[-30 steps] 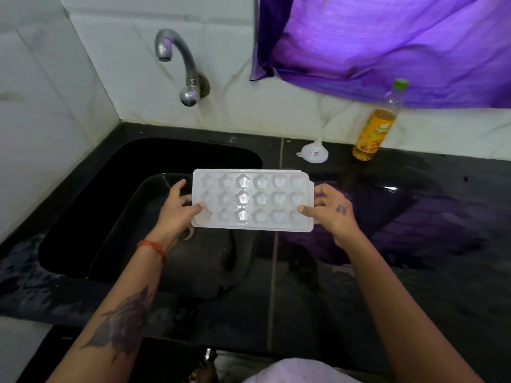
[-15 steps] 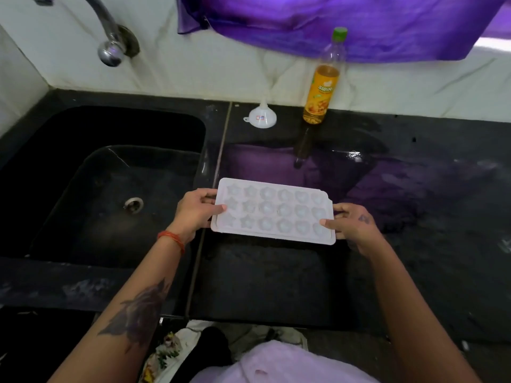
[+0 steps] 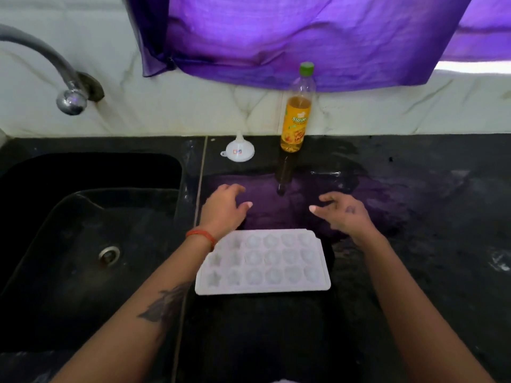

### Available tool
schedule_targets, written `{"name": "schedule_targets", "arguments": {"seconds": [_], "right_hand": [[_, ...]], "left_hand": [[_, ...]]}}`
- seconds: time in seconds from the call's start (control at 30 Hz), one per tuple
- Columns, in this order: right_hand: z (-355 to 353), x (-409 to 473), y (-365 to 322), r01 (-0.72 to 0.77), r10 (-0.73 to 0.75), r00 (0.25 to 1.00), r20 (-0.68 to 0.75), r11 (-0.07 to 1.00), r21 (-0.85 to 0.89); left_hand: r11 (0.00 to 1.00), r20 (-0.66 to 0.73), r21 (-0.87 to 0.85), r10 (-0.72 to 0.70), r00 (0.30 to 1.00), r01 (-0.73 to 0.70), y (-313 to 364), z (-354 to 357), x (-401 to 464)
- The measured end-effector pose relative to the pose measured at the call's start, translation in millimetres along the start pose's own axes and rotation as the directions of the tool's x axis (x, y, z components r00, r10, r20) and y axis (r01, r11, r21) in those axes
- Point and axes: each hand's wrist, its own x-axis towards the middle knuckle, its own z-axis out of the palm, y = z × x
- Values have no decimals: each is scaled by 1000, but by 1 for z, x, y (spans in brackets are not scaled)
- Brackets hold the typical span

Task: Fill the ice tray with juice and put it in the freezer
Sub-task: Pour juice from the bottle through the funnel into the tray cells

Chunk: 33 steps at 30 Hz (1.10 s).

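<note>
A white ice tray with several shaped cells lies flat on the black counter, just right of the sink. Its cells look dry. My left hand hovers beyond the tray's far left corner, fingers spread, holding nothing. My right hand hovers beyond the far right corner, also spread and holding nothing. A juice bottle with a green cap and orange label stands upright against the back wall, past both hands. A small white funnel rests mouth down to the bottle's left.
A deep black sink with a drain fills the left side. A metal tap juts from the white tiled wall above it. A purple cloth hangs over the wall behind the bottle.
The tray went from over the sink to the counter and was set down. Both hands have let go of it and moved forward past its far edge.
</note>
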Motion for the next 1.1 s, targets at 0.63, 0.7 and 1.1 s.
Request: {"name": "schedule_targets", "arguments": {"seconds": [0.63,0.7,1.1], "right_hand": [[14,208,-114,191,-126,928,-351,969,158],[12,199,-109,227,-161,912,-379,964,137],[5,48,-40,269,-210,887,-410,959,91]], "left_hand": [[904,408,391,2,913,-176,-15,86,79],[910,417,379,-7,909,-167,-15,85,80],[945,295,-325,145,945,-44,37,29,59]]}}
